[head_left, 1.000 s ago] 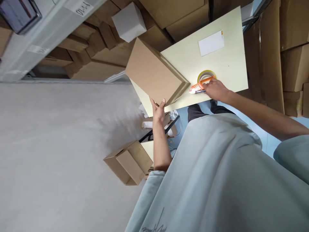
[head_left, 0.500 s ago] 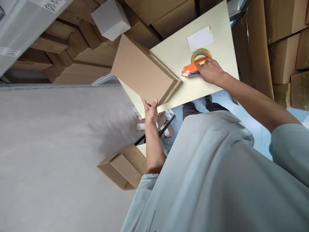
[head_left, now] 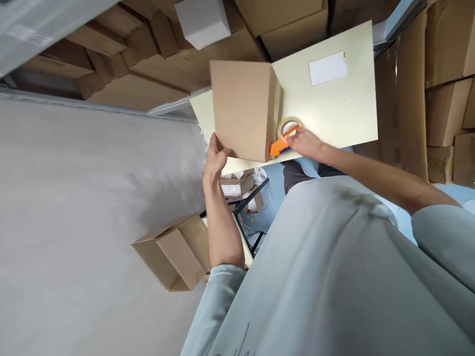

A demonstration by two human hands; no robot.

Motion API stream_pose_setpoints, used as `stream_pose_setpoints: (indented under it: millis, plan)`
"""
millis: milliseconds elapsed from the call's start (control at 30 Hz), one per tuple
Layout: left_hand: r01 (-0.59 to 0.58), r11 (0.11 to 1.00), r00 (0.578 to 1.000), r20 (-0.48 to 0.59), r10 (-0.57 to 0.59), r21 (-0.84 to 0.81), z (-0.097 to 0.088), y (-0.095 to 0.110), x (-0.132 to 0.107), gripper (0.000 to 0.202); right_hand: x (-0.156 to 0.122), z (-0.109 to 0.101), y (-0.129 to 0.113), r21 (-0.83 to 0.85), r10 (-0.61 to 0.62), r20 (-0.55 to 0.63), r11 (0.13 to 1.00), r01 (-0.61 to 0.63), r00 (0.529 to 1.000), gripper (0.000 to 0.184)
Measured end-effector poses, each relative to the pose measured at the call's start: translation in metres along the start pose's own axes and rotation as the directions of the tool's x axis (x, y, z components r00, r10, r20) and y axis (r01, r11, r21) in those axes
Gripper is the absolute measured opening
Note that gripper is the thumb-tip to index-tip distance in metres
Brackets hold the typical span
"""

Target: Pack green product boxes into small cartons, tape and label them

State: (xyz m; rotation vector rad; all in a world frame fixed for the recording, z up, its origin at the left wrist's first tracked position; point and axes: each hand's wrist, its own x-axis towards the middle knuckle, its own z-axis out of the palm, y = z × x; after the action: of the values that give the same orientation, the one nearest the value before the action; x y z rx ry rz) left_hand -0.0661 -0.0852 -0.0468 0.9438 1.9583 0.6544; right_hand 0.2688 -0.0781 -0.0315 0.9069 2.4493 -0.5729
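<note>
A brown cardboard box point(head_left: 243, 106) stands on the pale yellow table point(head_left: 334, 111). My left hand point(head_left: 214, 159) presses against the box's near left corner, fingers curled on its edge. My right hand point(head_left: 306, 143) grips an orange tape dispenser point(head_left: 285, 138) with a roll of clear tape, held against the box's right side near the bottom edge. A white paper label point(head_left: 328, 67) lies on the table farther back.
Stacked brown cartons fill the shelves behind the table and at the right. A white box point(head_left: 202, 21) sits among them. An open cardboard box point(head_left: 174, 252) lies below the table's left end, beside a black frame with packing scraps. Grey floor spreads to the left.
The box has been turned from a slanted position to square on the table. My right hand brought the tape dispenser left, up against the box. My left hand shifted to the box's corner.
</note>
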Motion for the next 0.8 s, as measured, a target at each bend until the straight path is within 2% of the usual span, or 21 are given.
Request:
stream_pose_setpoints:
  millis: [67, 167, 233, 300, 433, 567, 633, 700, 800]
  plan:
    - [0.000, 0.994, 0.999, -0.034, 0.004, 0.112, 0.008, 0.001, 0.013, 0.074, 0.013, 0.010, -0.041, 0.023, -0.039, 0.002, 0.999, 0.039, 0.999, 0.048]
    - [0.006, 0.980, 0.972, -0.232, 0.041, 0.201, 0.036, 0.000, 0.018, 0.068, 0.028, 0.027, -0.083, 0.073, -0.027, -0.006, 0.997, 0.028, 1.000, 0.046]
    - [-0.001, 0.964, 0.944, -0.319, 0.088, 0.266, 0.052, -0.002, 0.015, 0.067, 0.030, 0.036, -0.093, 0.102, 0.009, -0.024, 0.995, -0.006, 1.000, 0.045]
    - [-0.007, 0.940, 0.932, -0.339, 0.130, 0.340, 0.059, -0.003, 0.010, 0.066, 0.024, 0.043, -0.090, 0.121, 0.044, -0.036, 0.992, -0.040, 0.998, 0.046]
    - [-0.007, 0.907, 0.924, -0.345, 0.168, 0.422, 0.057, -0.004, 0.006, 0.065, -0.003, 0.055, -0.070, 0.163, 0.086, -0.055, 0.984, -0.076, 0.995, 0.050]
    - [-0.018, 0.910, 0.925, -0.338, 0.173, 0.415, 0.054, -0.004, 0.007, 0.064, -0.048, 0.076, -0.039, 0.177, 0.160, -0.071, 0.973, -0.145, 0.985, 0.050]
    - [-0.022, 0.911, 0.926, -0.334, 0.173, 0.411, 0.054, -0.005, 0.008, 0.065, -0.074, 0.085, -0.010, 0.149, 0.211, -0.062, 0.968, -0.200, 0.975, 0.046]
    - [-0.026, 0.917, 0.931, -0.324, 0.167, 0.398, 0.054, -0.005, 0.008, 0.067, -0.094, 0.087, 0.028, 0.119, 0.277, -0.054, 0.956, -0.269, 0.959, 0.045]
    - [-0.041, 0.932, 0.938, -0.307, 0.159, 0.359, 0.055, -0.003, 0.006, 0.068, -0.098, 0.075, 0.094, 0.103, 0.413, -0.105, 0.909, -0.403, 0.905, 0.047]
